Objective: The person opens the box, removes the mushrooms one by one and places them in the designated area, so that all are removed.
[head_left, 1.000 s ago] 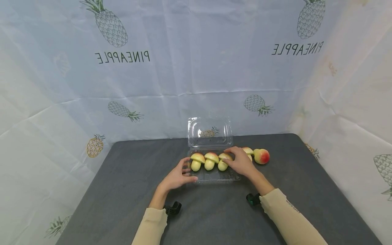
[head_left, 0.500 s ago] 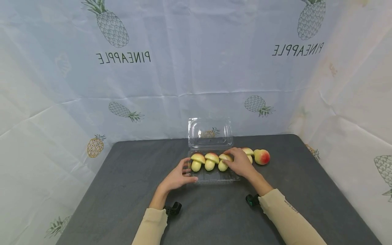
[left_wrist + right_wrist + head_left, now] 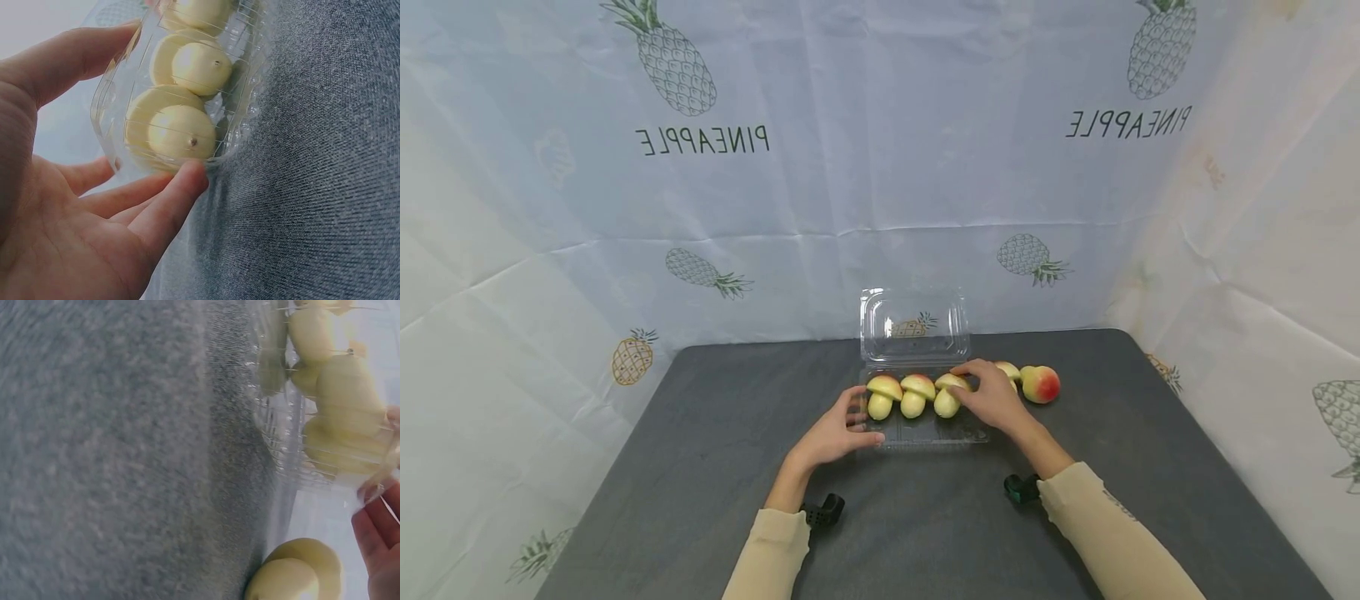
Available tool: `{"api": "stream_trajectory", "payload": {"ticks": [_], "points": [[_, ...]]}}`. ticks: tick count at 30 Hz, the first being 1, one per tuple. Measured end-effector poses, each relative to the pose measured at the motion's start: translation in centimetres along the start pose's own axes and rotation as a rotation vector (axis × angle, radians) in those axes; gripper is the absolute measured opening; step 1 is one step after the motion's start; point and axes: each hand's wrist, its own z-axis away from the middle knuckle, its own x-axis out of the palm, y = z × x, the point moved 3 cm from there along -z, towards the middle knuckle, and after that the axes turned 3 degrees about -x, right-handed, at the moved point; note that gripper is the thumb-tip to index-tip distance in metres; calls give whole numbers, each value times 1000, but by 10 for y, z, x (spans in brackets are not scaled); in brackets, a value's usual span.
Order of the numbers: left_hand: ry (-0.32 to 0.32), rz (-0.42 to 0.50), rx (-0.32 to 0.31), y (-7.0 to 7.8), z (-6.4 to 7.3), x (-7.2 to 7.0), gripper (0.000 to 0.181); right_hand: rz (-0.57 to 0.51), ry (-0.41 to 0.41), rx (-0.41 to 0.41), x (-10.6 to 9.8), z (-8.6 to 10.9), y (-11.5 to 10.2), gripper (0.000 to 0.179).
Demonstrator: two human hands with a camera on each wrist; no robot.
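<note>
A clear plastic clamshell box [image 3: 917,433] stands with its lid [image 3: 913,325] raised. Three yellow mushroom-shaped pieces with reddish caps lie in a row in its base: a left one [image 3: 880,406], a middle one [image 3: 913,405] and a right one [image 3: 946,405]. My left hand [image 3: 835,431] grips the box's left end, thumb at the front rim and fingers along the side. Over the right end, my right hand [image 3: 992,398] pinches the right mushroom-shaped piece between thumb and fingers. In the right wrist view only part of that hand shows.
Right of the box lies another mushroom-shaped piece [image 3: 1008,371], partly hidden by my right hand. Beside it is a yellow and red piece [image 3: 1041,384]. A dark grey table [image 3: 737,400] bears everything, with a pineapple-printed curtain [image 3: 880,167] behind.
My right hand shifts very slightly at the right mushroom-shaped piece. The left hand and the box stay in place.
</note>
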Motion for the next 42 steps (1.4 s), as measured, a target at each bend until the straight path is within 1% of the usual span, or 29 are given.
{"api": "stream_trajectory", "payload": {"ticks": [6, 14, 19, 27, 31, 38, 42], "points": [[3, -5, 3, 1, 1, 0, 92, -71, 27, -8, -7, 4, -4, 29], [-1, -9, -2, 0, 0, 1, 93, -123, 26, -27, -17, 6, -10, 27], [-1, -5, 1, 2, 0, 1, 92, -175, 27, -26, -24, 8, -14, 26], [-4, -1, -13, 2, -1, 2, 94, -194, 30, -22, -36, 15, -15, 26], [-2, -3, -10, 3, 0, 1, 94, -209, 23, -16, -43, 17, -17, 27], [3, -9, -5, 4, 1, 1, 92, -187, 22, -22, -53, 20, -17, 28], [2, -5, -3, 4, 1, 0, 92, -196, 20, -26, -56, 24, -14, 29]]}}
